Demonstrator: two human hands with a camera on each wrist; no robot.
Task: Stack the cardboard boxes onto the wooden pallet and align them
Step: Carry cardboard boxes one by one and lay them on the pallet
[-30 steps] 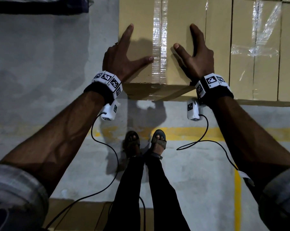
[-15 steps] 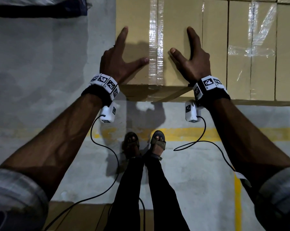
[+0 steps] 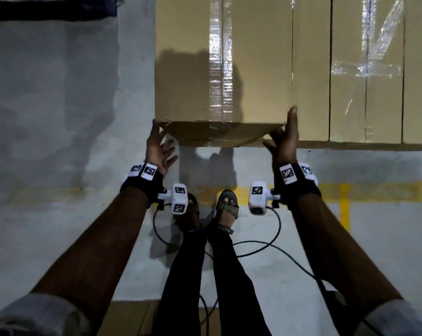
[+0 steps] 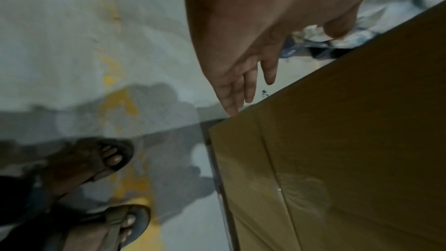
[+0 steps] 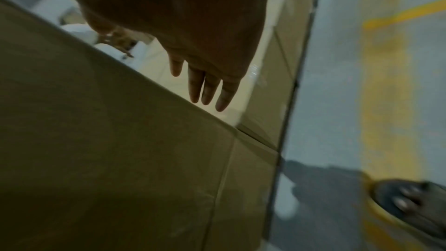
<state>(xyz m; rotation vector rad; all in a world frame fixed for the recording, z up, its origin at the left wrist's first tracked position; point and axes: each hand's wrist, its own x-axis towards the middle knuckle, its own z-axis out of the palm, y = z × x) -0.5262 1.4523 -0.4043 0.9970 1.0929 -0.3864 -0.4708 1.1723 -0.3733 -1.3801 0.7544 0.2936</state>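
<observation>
A taped cardboard box [image 3: 219,64] is the left end of a row of boxes ahead of me. My left hand [image 3: 159,147] is at its near left corner with straight fingers, palm turned inward. My right hand [image 3: 286,139] is at the near right corner, its thumb pointing up along the seam with the neighbouring box [image 3: 310,69]. In the left wrist view the left hand's fingertips [image 4: 233,108] reach the edge of the box [image 4: 337,150]. In the right wrist view the right hand's straight fingers [image 5: 207,91] hang just over the box [image 5: 108,150]. No pallet shows.
More cardboard boxes [image 3: 379,69] with loose clear tape fill the row to the right. My sandalled feet [image 3: 225,207] stand on grey concrete by a yellow floor line [image 3: 374,190]. Wrist-camera cables [image 3: 265,246] trail by my legs. Another piece of cardboard [image 3: 130,316] lies behind my feet.
Both hands came off the box's top, where they lay flat, and moved back to its near corners with palms turned toward each other.
</observation>
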